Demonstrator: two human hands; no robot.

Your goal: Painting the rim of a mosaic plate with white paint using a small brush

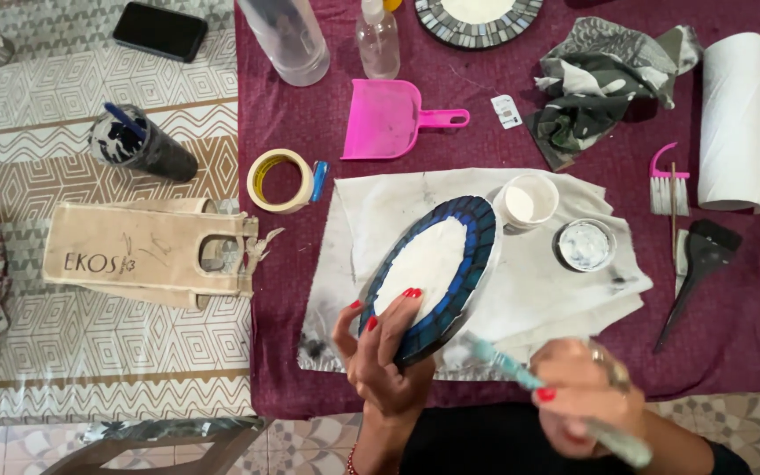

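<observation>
Maroon tablecloth (503,145) crowded; left hand (384,352) tilts mosaic plate (437,273), right hand (587,391) seemingly grips brush (521,374)

Mosaic plate (450,264): glossy blue tile rim, matt white centre. Dustpan (386,118): smooth pink plastic. Tablecloth (503,141): matt maroon cloth. Paper towel roll (736,119): soft white paper.

Red-painted nails, finger ring, red beaded wrist bracelet.

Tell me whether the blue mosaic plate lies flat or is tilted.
Tilted: the left hand holds the plate up on edge, its far rim raised above the white cloth.
</observation>
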